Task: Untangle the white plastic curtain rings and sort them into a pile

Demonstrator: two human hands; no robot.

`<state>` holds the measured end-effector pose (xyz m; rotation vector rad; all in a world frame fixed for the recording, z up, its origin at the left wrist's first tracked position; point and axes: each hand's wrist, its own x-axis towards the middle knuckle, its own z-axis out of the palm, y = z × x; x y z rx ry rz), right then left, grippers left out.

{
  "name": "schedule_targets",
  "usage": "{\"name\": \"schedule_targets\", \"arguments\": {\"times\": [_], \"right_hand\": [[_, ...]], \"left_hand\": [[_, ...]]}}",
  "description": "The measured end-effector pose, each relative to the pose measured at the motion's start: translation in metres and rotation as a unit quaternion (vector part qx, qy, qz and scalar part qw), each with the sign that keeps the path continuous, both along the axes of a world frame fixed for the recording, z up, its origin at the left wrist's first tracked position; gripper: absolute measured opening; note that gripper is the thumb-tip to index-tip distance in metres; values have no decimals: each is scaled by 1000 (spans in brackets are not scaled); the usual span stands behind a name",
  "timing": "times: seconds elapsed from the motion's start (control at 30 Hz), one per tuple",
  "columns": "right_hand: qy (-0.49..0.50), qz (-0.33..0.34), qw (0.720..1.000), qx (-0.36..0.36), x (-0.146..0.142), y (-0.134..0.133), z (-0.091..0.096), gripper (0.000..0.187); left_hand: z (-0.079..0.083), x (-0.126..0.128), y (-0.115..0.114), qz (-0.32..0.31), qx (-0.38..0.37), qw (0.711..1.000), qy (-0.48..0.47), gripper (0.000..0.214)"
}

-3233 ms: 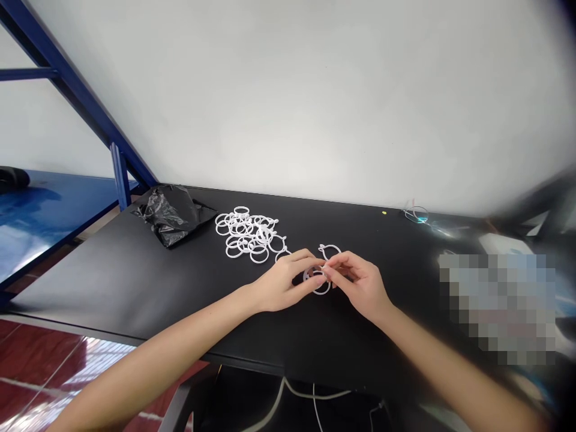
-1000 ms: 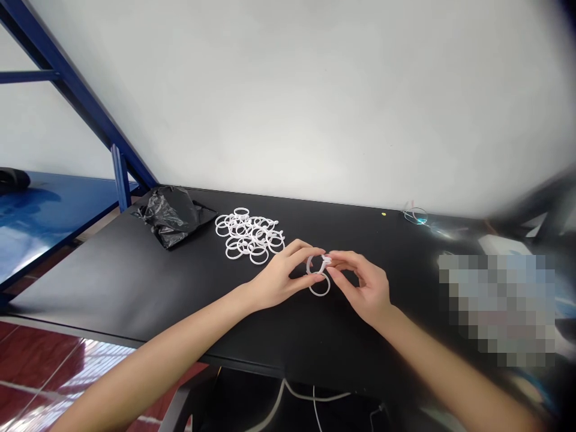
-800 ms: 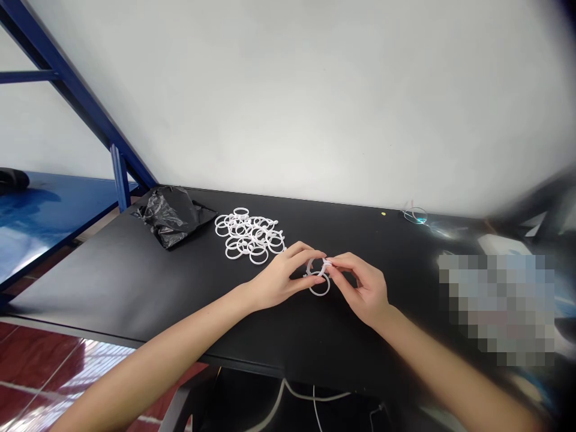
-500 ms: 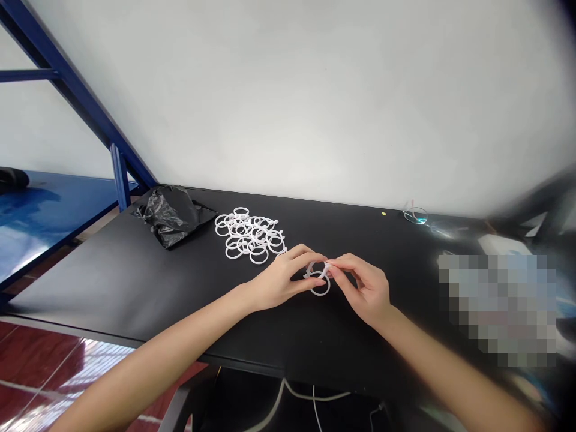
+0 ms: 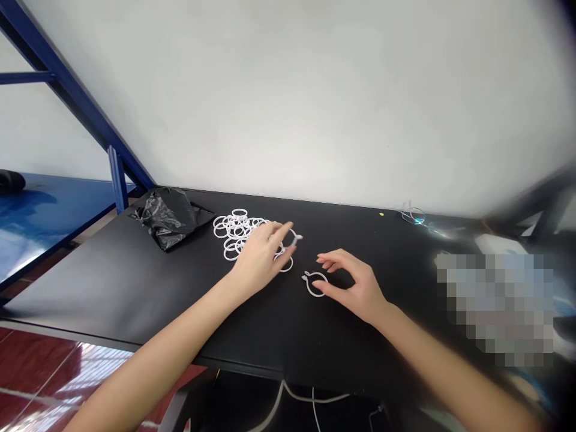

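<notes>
At the right side of a pile of white plastic curtain rings (image 5: pixel 231 246), my left hand (image 5: pixel 261 255) holds one white curtain ring (image 5: pixel 296 239) between thumb and fingers. The held ring is slightly blurred. Another ring (image 5: pixel 308 288) lies apart on the black table, its knobbed ends pointing up and left. My right hand (image 5: pixel 353 282) is beside that ring with fingers and thumb spread and nothing gripped; the thumb tip overlaps the ring's right edge. Part of the pile is hidden behind my left hand.
A crumpled black plastic bag (image 5: pixel 168 219) lies left of the pile on the black table (image 5: pixel 180 294). Eyeglasses (image 5: pixel 413 216) rest near the wall at the back right. A blurred-out patch covers items on the right. Cables (image 5: pixel 315 397) hang below the front edge.
My hands have parted. My left hand has moved left and up to the pile, with a ring in its fingers. My right hand has let go and opened beside the loose ring.
</notes>
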<state>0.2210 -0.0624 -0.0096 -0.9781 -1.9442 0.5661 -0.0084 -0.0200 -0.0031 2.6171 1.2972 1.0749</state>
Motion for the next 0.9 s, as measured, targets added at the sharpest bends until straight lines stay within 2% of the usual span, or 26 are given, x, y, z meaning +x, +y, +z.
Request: {"name": "schedule_targets", "arguments": {"times": [0.07, 0.13, 0.27, 0.43, 0.53, 0.67, 0.77, 0.9], "right_hand": [[-70, 18, 997, 0, -1, 1, 0, 38], [-125, 32, 992, -11, -2, 2, 0, 39], [-158, 29, 986, -37, -1, 2, -4, 29], [-124, 16, 992, -21, 0, 2, -6, 28], [-75, -11, 997, 9, -1, 2, -4, 28], [-9, -38, 999, 3, -3, 3, 0, 20], [40, -35, 999, 2, -5, 2, 0, 6], [89, -17, 996, -8, -7, -1, -4, 6]], "left_hand": [[-1, -10, 9, 93, 36, 993, 59, 33], [-2, -19, 14, 138, 39, 984, 105, 28], [-4, -25, 17, 155, 17, 979, 135, 26], [-3, -21, 15, 151, 17, 981, 123, 23], [2, -14, 11, 97, 22, 993, 69, 24], [7, 1, -3, -50, -18, 998, -14, 30], [5, 12, -15, -139, -88, 986, -39, 43], [-2, 20, -22, -206, -193, 957, -62, 50]]}}
